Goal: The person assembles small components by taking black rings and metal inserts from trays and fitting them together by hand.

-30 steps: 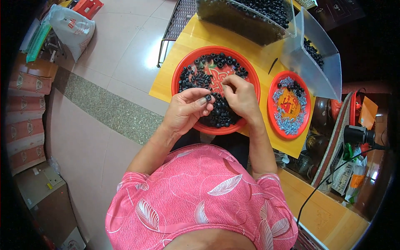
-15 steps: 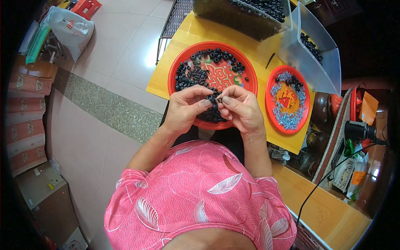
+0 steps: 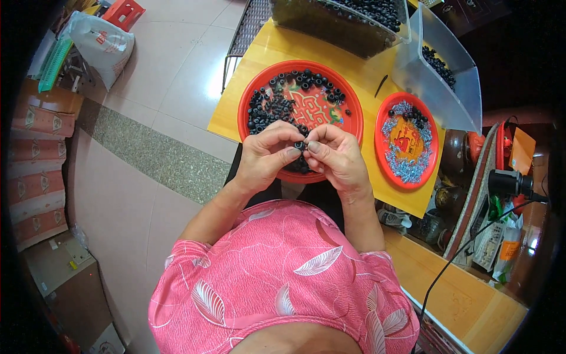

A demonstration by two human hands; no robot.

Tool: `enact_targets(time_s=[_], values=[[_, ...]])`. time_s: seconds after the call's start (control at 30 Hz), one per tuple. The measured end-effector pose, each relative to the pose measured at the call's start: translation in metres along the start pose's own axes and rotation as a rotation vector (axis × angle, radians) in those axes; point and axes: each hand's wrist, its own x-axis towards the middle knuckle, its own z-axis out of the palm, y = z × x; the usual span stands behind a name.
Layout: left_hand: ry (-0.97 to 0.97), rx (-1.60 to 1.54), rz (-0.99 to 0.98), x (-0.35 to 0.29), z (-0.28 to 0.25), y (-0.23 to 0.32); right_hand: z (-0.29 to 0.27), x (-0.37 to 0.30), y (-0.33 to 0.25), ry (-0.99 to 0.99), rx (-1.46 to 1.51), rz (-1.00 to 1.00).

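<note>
Above the near side of a large red tray [image 3: 242, 106], my two hands meet fingertip to fingertip. My left hand [image 3: 259, 158] pinches a small black ring-shaped part [image 3: 299, 145] between thumb and forefinger. Thumb and finger of my right hand [image 3: 343, 158] are pressed together right beside that part; what they grip is too small to make out. Many loose black parts [image 3: 277, 109] lie along the tray's left, far and near sides, partly hidden by my hands. To the right, a smaller red oval plate [image 3: 433, 147] bears tiny clear-bluish pieces [image 3: 408, 171] and some black parts.
A large clear bin [image 3: 330, 32] of black parts stands at the far side of the yellow table [image 3: 236, 97]. Another translucent bin [image 3: 433, 100] sits tilted to its right. A thin dark stick [image 3: 381, 85] lies between tray and bins. A black cable [image 3: 451, 259] hangs at right.
My right fingertips have shifted slightly left, closer against the black part in my left hand. The trays and bins have stayed in place.
</note>
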Motion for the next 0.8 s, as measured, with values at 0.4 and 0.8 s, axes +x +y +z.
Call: enact_targets(time_s=[0.4,0.8], values=[[-0.163,0.508,0.244,0.005,0.002,0.022,-0.009,-0.008,0.009,-0.174,0.184,0.195],[-0.143,0.397,0.168,0.0,0.014,0.007,-0.025,-0.009,0.017,-0.19,0.204,0.189]])
